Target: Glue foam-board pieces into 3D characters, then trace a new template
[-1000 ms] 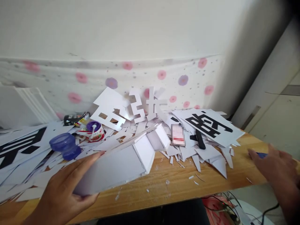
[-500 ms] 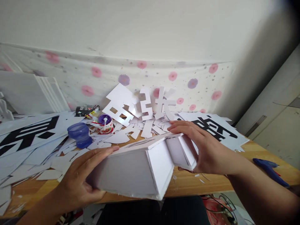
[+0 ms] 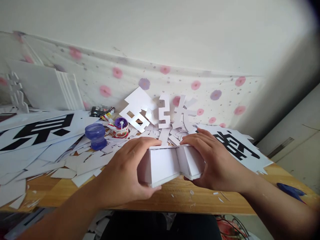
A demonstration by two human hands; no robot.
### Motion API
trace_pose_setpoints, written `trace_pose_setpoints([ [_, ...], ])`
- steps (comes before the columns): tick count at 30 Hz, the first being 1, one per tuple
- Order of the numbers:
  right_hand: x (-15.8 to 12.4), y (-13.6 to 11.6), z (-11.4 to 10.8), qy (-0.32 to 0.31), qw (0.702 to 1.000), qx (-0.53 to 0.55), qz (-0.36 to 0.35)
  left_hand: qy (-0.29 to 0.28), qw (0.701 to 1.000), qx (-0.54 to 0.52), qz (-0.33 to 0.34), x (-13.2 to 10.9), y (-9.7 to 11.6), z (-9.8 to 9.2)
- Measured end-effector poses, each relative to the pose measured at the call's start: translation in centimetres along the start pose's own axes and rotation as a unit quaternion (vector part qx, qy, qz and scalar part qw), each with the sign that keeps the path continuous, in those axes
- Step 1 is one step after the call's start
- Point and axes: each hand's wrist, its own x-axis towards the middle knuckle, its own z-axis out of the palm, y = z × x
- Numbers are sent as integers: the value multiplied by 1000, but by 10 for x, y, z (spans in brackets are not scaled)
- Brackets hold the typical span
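So the biggest thing here is the plain wall (image 3: 160, 30), way behind the white box piece (image 3: 165, 165), with a floral sheet (image 3: 130, 71) across its lower part. Next is the wooden bench (image 3: 180, 203), running out on both sides of the box piece. Pale boards (image 3: 35, 83) lean up far left of and behind the piece. Big sheets with black characters next: left sheet (image 3: 45, 130) well off to its left, right sheet (image 3: 235, 146) to its right, partly behind the hand.

The box piece itself is at the bench's near side, between the two hands. Left hand (image 3: 127, 166) has its left end, fingers over the top edge, thumb low. Right hand (image 3: 212, 160) wraps the other end. Both grips are closed around it; can't tell if its underside touches the bench.

Behind it are three white cutouts (image 3: 163, 113), propped up. Purple jar (image 3: 96, 136) is back and left of it, with a red-and-white tub (image 3: 120, 133) nearer to it. Blue tool (image 3: 290, 190) sits well to its right. Tiniest stuff: paper scraps (image 3: 63, 173), mostly left of and behind it.
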Motion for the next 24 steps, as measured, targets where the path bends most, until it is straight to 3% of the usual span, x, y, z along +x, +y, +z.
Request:
trace_pose_setpoints([
  [8, -2, 0, 3, 20, 1000, 4, -8, 16, 999, -46, 7, 0, 0, 5],
  [12, -7, 3, 13, 31, 999, -1, -15, 36, 998, -36, 44, -1, -2, 13],
  [18, -33, 4, 63, 85, 996, -21, -18, 56, 990, -24, 124, -13, -27, 49],
  [24, -76, -15, 113, 110, 993, -35, -17, 57, 981, 7, 183, -52, -36, 75],
])
